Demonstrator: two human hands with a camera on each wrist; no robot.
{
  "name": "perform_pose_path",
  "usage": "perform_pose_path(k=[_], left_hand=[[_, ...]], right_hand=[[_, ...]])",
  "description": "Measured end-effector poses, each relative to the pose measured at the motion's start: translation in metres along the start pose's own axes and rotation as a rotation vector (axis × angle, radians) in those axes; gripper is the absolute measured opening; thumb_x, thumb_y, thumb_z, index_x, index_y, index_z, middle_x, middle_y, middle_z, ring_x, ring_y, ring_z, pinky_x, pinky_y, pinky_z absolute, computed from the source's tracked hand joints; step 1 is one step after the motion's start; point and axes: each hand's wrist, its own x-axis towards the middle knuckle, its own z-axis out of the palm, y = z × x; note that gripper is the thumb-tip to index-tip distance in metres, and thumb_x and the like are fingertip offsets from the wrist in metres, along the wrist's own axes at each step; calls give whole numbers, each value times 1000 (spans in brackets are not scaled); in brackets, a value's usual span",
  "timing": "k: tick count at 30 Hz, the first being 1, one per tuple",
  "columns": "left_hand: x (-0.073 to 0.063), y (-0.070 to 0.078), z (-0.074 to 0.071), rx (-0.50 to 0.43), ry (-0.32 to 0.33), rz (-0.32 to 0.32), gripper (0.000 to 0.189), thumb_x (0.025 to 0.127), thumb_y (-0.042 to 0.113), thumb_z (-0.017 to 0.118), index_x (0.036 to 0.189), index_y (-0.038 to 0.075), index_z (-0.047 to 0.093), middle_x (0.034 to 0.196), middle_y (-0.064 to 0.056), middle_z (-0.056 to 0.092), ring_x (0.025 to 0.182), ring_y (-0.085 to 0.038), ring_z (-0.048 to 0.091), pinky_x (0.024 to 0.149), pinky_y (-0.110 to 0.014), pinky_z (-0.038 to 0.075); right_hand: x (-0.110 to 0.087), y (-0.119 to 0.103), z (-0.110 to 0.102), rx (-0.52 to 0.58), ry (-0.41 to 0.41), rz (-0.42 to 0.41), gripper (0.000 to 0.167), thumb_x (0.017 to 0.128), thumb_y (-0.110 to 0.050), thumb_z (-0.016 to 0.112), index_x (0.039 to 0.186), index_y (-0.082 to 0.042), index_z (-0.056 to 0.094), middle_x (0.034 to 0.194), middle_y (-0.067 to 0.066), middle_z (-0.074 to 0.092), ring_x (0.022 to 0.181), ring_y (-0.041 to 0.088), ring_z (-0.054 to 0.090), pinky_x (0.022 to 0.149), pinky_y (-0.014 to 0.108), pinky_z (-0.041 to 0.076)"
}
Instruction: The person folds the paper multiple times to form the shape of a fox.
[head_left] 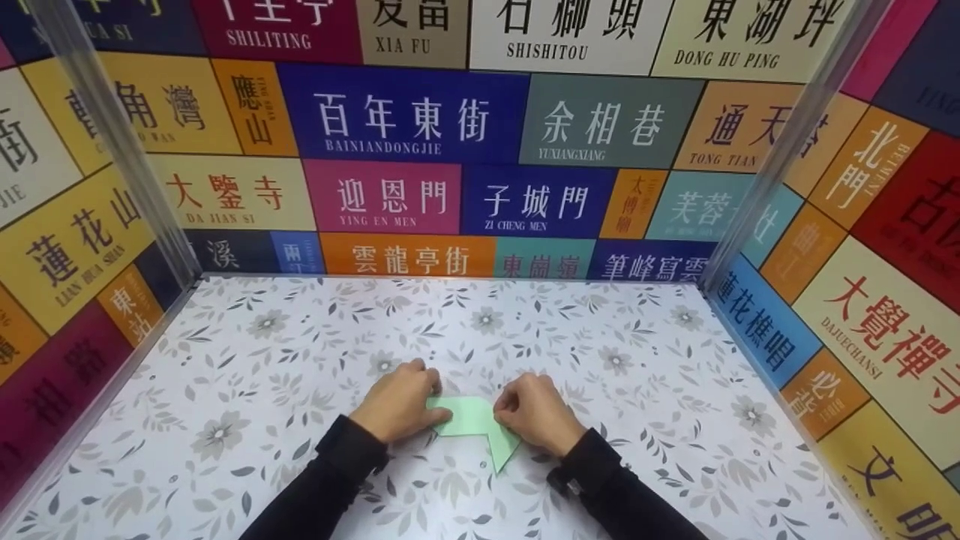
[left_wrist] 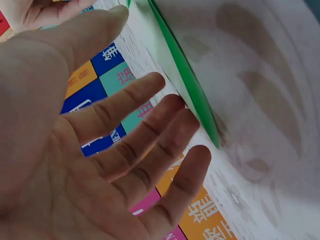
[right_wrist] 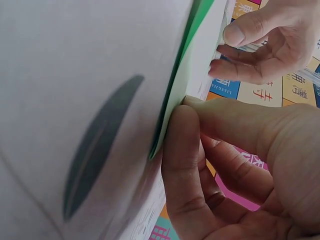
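A folded sheet of light green paper (head_left: 463,417) lies on the patterned tabletop, with a pointed flap at its right end angled toward the person. My left hand (head_left: 399,401) is at the paper's left end, thumb over its edge. In the left wrist view, the fingers of that hand (left_wrist: 135,145) are loosely extended beside the paper's green edge (left_wrist: 187,80). My right hand (head_left: 541,414) pinches the paper's right part between thumb and forefinger. The right wrist view shows those fingertips at the folded layers (right_wrist: 175,90), close to a narrow corner.
The tabletop (head_left: 300,360) is white with grey leaves and flowers. Colourful panels (head_left: 405,112) with printed characters stand behind and on both sides. Clear strips (head_left: 780,150) run along the corners where the panels meet.
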Motion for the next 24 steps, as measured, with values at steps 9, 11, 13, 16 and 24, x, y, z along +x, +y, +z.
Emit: perform_pose_path(k=[9,11,13,16,24], left_hand=[[2,-6,3,-5,2,-90,36,91,33,101,100,7,78,94,-5,69,85,-23,62,80,-48,60],[3,-6,4,-11,3,-99,34,91,32,101,100,8,78,94,-5,69,86,-23,62,81,-48,60],[3,-6,5,-17,8,-98,32,91,31,100,100,9,79,95,-5,69,86,-23,63,82,-49,60],[4,-7,5,-4,15,-87,27,92,29,99,98,11,80,95,-4,69,88,-23,63,82,-48,60],[5,-5,2,4,71,-17,17,93,21,94,90,15,79,87,-2,66,78,-19,59,69,-41,55]], right_hand=[[0,0,1,34,-24,34,13,86,7,84,90,-5,90,80,3,84,70,8,69,67,23,61],[0,0,0,31,-23,38,13,87,6,85,90,-5,90,81,4,84,70,8,69,67,23,61],[0,-1,0,32,-24,41,12,87,6,86,90,-5,90,81,4,84,70,8,69,67,24,61],[-1,-1,0,31,-28,43,11,88,5,86,91,-5,90,81,4,84,70,7,69,67,23,60],[-3,-1,-1,17,-11,27,12,86,5,86,87,-7,89,78,2,82,68,5,67,65,23,59]])
